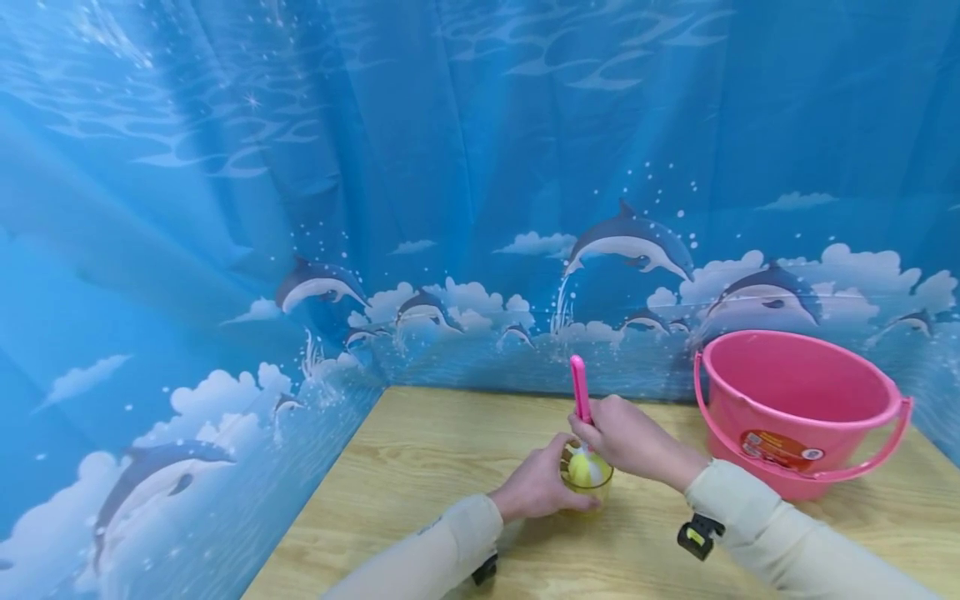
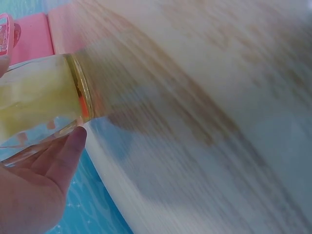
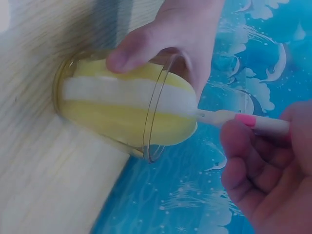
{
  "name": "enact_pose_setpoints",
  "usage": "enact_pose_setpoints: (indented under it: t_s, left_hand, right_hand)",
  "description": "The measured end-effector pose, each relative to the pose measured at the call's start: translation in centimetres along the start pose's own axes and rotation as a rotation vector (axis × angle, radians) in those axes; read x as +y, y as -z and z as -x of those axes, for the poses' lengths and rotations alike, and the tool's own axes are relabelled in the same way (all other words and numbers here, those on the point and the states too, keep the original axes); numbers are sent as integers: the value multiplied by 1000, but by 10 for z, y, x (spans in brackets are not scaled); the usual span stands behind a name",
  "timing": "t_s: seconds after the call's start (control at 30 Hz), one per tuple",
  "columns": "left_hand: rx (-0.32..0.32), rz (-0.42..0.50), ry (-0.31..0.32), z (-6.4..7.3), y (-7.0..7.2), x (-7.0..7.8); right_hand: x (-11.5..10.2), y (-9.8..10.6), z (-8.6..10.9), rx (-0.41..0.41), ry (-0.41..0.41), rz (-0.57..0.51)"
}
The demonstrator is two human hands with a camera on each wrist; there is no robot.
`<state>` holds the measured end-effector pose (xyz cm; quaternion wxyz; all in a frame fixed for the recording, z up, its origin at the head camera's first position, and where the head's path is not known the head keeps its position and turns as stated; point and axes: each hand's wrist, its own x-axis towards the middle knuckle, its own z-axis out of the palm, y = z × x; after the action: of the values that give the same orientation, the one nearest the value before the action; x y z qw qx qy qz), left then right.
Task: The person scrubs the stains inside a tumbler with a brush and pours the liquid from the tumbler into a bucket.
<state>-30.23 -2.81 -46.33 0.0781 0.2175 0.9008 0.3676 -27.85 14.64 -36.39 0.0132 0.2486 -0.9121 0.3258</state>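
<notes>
Left hand (image 1: 542, 482) gripping transparent glass (image 2: 75, 73), upright on worktop (image 1: 420, 467). Right hand (image 1: 630, 437) grasping brush (image 1: 580, 387) by handle (pink at top end); yellow-and-white sponge head (image 3: 126, 92) inside glass, bulging just past rim. Pink bucket (image 1: 847, 442) standing to right, near dolphin-print curtain (image 1: 465, 167).

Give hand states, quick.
Left hand: closed around the glass.
Right hand: closed, holding the brush by its handle.
</notes>
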Motion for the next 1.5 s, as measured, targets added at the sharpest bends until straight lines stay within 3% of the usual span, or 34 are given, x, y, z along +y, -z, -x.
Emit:
enact_pose_setpoints:
  t_s: [0.23, 0.47, 0.6, 0.87, 0.97, 1.27, 1.5]
  left_hand:
    - [-5, 15, 48, -2, 0, 0]
    - [-2, 19, 38, -1, 1, -1]
    - [-1, 36, 16, 0, 2, -1]
    - [0, 46, 3, 2, 1, 0]
    - [2, 41, 6, 2, 0, 1]
    - [-16, 14, 47, -2, -1, 2]
    - [-9, -3, 64, -2, -1, 2]
  right_hand:
    - [4, 0, 1, 20, -72, -118]
    - [6, -6, 5, 95, -122, -152]
    - [7, -8, 7, 89, -90, -145]
    - [8, -7, 10, 89, 95, 70]
    - [7, -6, 9, 94, 109, 102]
    - [10, 0, 5, 41, 7, -24]
    - [10, -4, 4, 82, -105, -151]
